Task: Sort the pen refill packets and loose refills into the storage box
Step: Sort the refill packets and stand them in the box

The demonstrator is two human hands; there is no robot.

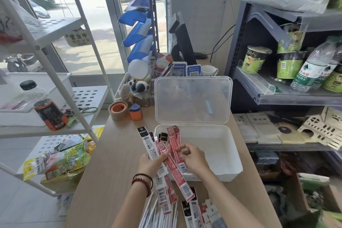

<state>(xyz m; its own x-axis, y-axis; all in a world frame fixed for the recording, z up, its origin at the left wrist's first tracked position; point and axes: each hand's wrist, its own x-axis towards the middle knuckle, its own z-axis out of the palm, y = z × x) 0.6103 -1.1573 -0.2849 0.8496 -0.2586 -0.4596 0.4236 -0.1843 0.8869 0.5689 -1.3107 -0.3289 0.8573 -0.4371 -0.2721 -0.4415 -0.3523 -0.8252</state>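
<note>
Left grip (151,163) is curled round a fan of refill packets (148,144), black-and-white plus red, just over the bench (111,172). Loose refills (159,214) lie on the bench under that wrist. Right grip (194,159) pinches a red packet (175,140) at the left end of the open storage box (212,146).

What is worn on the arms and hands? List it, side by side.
Behind the left hand, the wrist carries a thin black cord bracelet and a dark red beaded bracelet. The right hand and its wrist show no ring, watch or band. No sleeves show on either forearm.
</note>
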